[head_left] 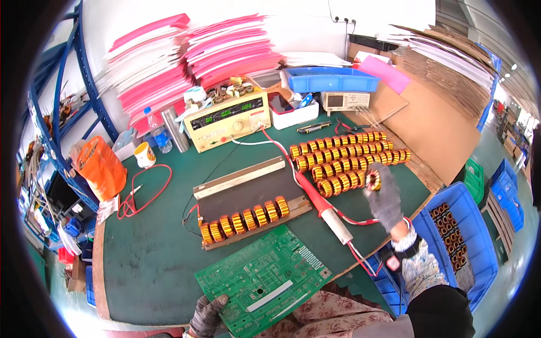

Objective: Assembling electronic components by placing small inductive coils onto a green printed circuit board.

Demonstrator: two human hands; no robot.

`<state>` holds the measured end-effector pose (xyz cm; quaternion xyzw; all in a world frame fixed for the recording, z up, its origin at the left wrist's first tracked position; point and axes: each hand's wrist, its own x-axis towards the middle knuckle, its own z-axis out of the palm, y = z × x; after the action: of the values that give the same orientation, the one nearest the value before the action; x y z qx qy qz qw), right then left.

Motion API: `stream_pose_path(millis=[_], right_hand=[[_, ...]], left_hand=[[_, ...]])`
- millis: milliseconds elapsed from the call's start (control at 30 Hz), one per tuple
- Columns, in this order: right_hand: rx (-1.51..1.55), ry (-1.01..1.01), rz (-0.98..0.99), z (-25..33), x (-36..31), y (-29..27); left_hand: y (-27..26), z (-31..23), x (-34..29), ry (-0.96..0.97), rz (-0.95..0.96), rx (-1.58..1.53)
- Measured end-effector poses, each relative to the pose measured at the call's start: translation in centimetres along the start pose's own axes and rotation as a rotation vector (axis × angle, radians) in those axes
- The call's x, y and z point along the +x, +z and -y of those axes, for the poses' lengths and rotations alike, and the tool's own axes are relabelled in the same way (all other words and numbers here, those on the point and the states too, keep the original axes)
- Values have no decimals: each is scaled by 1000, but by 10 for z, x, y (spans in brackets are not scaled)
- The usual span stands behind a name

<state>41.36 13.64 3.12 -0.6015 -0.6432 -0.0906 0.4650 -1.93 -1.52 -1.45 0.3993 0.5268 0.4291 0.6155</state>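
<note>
My left hand point(207, 316), in a grey glove, grips the near left edge of a green circuit board point(256, 265), thumb on top. The board is tilted over the table's front edge above my lap. My gloved right hand point(386, 204) is closed on a copper-wound toroidal coil point(373, 179), beside the right end of the nearest row of coils point(341, 183). Several such rows stand together on the green table. Another row of coils point(243, 222) stands along the near rail of a dark fixture point(239, 191). A red and white high-voltage probe point(326, 209) lies between the two groups.
A yellow power supply point(228, 121) and a small meter point(345, 102) stand at the back, near a blue tray point(331, 80). Blue bins point(470, 225), one holding coils, flank the right edge. An orange bag point(101, 167), cup point(145, 155) and bottle point(160, 133) stand left.
</note>
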Motion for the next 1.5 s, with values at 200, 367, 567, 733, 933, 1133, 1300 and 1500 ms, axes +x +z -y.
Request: stream_pose_path(millis=[200,367,567,733,933,1133,1300,1500], right_hand=[[-201,265,354,-93,15,18],[-142,180,309,-93,12,38],[-217,77,269,-95,8,34],[-60,-176,381,23,14,34],[345,-343,723,80,2,107],[767,127,759,82,-37,75],[890,391,933,88,-71,28],[713,217,774,92,-83,34]], left_hand=[[-6,5,10,-71,15,-32],[-15,9,8,-138,-9,-34],[-8,1,5,-172,-26,-83],[11,-23,0,-179,-12,-74],[10,-15,2,-162,8,-82],[12,-21,-1,-193,15,-184],[16,-27,5,-173,5,-153],[12,-23,4,-197,-8,-74]])
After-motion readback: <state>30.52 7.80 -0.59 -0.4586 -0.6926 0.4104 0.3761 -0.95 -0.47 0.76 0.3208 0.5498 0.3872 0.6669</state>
